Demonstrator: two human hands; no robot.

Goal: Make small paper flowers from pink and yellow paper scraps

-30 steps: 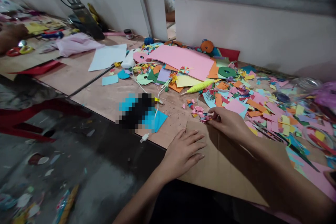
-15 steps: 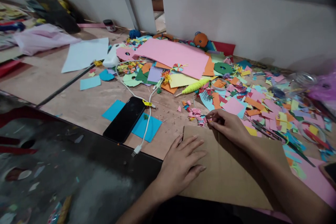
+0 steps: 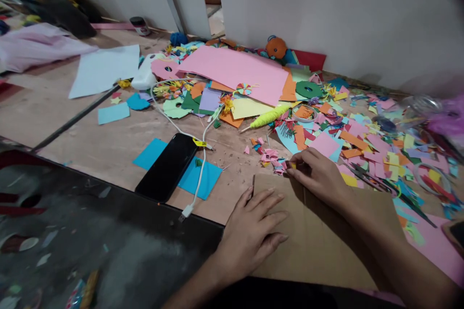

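A brown sheet of cardboard lies at the near edge of the table. My left hand rests flat on its left part, fingers spread, holding nothing. My right hand sits at the cardboard's far edge with its fingers curled in a pinch beside a small heap of pink and red paper bits. What the fingers pinch is too small to make out.
A black phone lies on blue paper with a white cable beside it. A large pink sheet, a yellow-green tool, a tape ring and several coloured paper scraps cover the table's right side. A white partition stands behind.
The view has tilted down and to the right, so everything sits higher and further left in the picture. Both hands stay on the cardboard in nearly the same place.
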